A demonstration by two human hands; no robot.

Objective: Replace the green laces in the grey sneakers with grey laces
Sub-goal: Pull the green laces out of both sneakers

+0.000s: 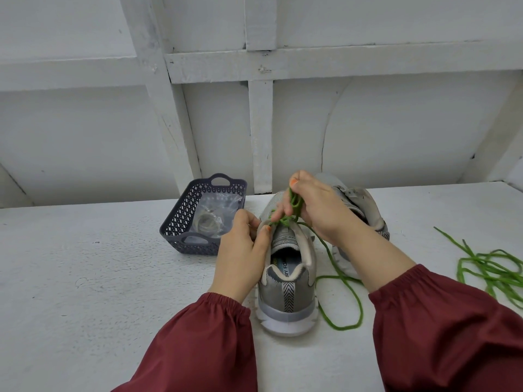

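Beside a dark slotted plastic basket (pixel 181 219), the grey mesh sneaker (pixel 288 295) is pinched by the left hand (pixel 243 256), its green cord lace (pixel 293 203) clenched in the right hand (pixel 317 207) grip.

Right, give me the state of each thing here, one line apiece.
Near sneaker: upright, partly laced green.
Its green lace: loops pinched by right hand, tail trailing on table.
Loose green lace: out of its shoe, heaped on table.
Far sneaker: partly hidden, no green lace showing.
Basket: holds bagged laces.
Left hand: grips near sneaker's collar.
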